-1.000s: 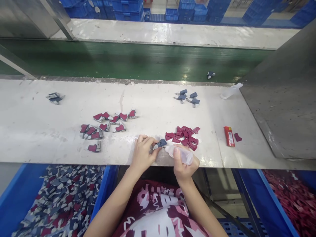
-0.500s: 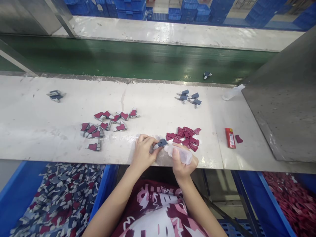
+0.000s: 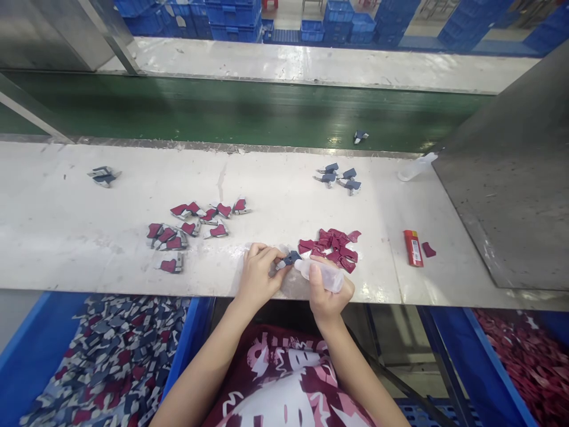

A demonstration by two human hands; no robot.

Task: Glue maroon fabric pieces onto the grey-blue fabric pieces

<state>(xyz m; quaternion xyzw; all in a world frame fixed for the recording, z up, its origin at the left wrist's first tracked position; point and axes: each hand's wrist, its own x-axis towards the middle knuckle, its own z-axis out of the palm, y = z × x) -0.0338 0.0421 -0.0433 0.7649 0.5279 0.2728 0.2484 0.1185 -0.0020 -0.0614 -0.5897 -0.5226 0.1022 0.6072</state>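
My left hand (image 3: 261, 274) pinches a small blue-grey plastic part (image 3: 291, 258) near the front edge of the white worktop. In my right hand (image 3: 329, 301) is a translucent squeeze bottle (image 3: 326, 276), tilted so its nozzle touches or nearly touches that part. Just behind the bottle lies a heap of dark red plastic pieces (image 3: 334, 243). Left of my hands, several blue-grey parts with red pieces on them (image 3: 167, 235) are spread in loose rows. Farther back are several plain blue-grey parts (image 3: 340, 177), with two more (image 3: 104, 175) at far left.
A green conveyor belt (image 3: 222, 115) runs behind the worktop (image 3: 66, 225), carrying one part (image 3: 360, 136). To the right are a red lighter (image 3: 413, 248), a second bottle (image 3: 416, 167) and a metal housing (image 3: 511, 178). Full blue bins (image 3: 26, 350) stand below on both sides.
The part on the belt has shifted slightly left. The view has tilted a little. Both hands keep their hold and place, with the bottle's nozzle still at the part.
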